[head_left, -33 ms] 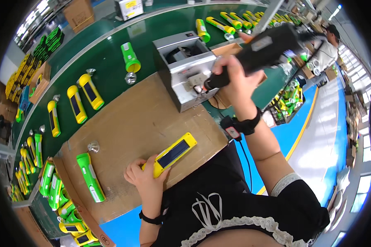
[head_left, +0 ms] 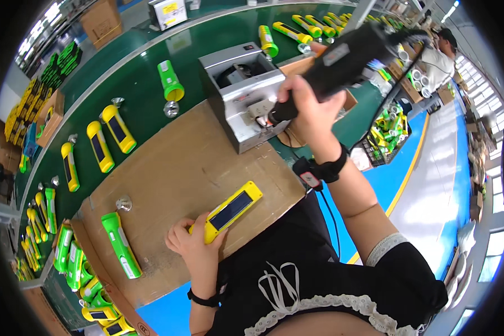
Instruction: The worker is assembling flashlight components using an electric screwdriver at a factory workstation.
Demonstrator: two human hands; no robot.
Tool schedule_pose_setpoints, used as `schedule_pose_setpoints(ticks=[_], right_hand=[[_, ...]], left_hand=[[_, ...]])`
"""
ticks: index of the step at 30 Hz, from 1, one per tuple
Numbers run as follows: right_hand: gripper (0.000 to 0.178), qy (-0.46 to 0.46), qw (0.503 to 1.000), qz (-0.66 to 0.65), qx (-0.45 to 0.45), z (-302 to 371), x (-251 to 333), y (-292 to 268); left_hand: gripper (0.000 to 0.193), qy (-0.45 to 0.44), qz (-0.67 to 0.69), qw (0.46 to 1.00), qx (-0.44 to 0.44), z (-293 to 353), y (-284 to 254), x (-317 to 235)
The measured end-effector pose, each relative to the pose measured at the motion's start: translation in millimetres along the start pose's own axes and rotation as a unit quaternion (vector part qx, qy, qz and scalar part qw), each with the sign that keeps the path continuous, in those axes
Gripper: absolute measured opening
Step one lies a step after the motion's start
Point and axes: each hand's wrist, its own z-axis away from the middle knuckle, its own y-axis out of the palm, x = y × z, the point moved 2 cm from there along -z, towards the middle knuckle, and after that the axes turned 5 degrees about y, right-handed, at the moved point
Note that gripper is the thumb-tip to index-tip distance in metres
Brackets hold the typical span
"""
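The left hand [head_left: 195, 243] has its fingers closed round the near end of a yellow torch [head_left: 232, 210], which lies slantwise, dark panel up, on a cardboard sheet [head_left: 173, 168] over the green surface [head_left: 140, 73]; the right hand [head_left: 313, 109] has its fingers wrapped round a black power driver [head_left: 341, 61], its tip at the pale block in the front recess of a grey metal box [head_left: 257, 84]; that box is open on top, with a dark rounded part inside. At the lower left, a carton [head_left: 109, 288] holds a heap of green torches and yellow ones, piled at angles; at the right, a dark crate [head_left: 375, 152] is filled with green, yellow and white parts; behind the driver stands an open carton [head_left: 350, 103], its contents hidden; farther left, another carton [head_left: 53, 115] holds something greenish, too small to tell. A green torch [head_left: 120, 243] lies on the sheet near the lower-left carton, a silvery reflector cup [head_left: 124, 203] just beyond its head.
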Motion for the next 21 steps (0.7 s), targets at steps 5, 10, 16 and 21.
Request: schedule_pose_setpoints(ticks=[5, 10, 16, 21], right_hand=[[0.034, 0.078, 0.997, -0.025, 0.014, -11, -5, 6], [0.033, 0.157, 0.986, -0.011, 0.051, -10, 9, 4], [0.062, 0.122, 0.978, -0.122, 0.116, 58, 37, 15], [0.07, 0.167, 0.952, -0.188, 0.175, 106, 58, 49]], left_hand=[[0.048, -0.006, -0.025, 1.0, -0.013, -2, -5, -7], [0.049, 0.009, -0.024, 0.999, -0.028, 1, 1, -7], [0.049, 0.02, -0.009, 0.999, -0.048, 6, 4, -2], [0.05, 0.039, 0.012, 0.998, -0.048, 8, 2, 6]])
